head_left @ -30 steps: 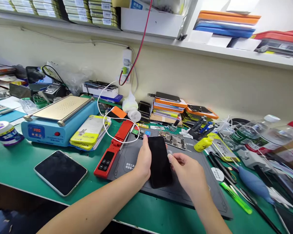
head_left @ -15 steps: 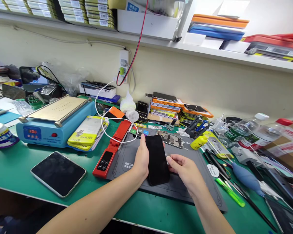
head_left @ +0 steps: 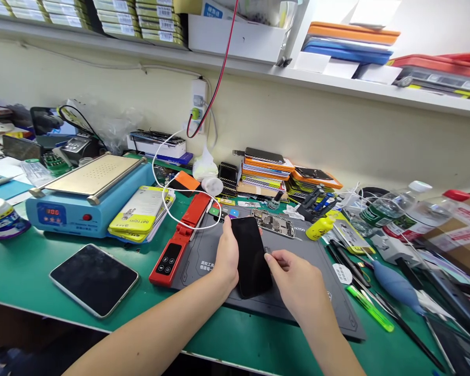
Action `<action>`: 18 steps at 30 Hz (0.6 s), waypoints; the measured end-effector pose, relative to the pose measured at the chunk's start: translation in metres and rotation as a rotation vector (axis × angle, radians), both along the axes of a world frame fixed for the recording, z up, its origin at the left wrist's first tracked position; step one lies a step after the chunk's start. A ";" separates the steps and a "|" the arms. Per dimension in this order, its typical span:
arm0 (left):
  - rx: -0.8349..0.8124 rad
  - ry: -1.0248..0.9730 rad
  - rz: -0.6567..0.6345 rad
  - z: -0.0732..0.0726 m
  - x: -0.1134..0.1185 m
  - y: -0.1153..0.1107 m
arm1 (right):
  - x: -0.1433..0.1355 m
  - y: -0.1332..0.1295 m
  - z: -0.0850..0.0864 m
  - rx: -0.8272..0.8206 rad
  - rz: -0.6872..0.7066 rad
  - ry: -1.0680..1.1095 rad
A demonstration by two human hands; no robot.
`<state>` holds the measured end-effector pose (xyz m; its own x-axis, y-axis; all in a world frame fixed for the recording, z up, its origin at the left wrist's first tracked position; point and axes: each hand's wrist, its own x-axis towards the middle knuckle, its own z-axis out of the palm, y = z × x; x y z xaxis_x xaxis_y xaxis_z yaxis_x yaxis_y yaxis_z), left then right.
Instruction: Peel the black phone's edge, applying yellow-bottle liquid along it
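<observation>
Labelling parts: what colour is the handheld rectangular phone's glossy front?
The phone's front is black, head view.

Bright, even light; stretched, slightly soft edges

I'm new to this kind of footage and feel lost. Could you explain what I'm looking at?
There is no machine arm here: you see a person's two bare hands, viewed by a head-worn camera looking forward and down. The left hand holds a black phone along its left side; the right hand has its fingertips at the opposite edge. Whether they pinch something small is unclear. Beneath is a grey mat on a green table. Behind the hands lies an opened phone frame. To the left are a red folding device, a dark-screened device and a blue machine.
</observation>
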<state>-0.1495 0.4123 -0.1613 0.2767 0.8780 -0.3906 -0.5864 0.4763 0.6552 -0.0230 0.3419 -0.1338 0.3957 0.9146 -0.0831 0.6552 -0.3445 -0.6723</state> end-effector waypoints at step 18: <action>0.019 -0.107 0.009 -0.003 0.001 0.002 | -0.001 0.005 -0.011 0.110 0.019 -0.078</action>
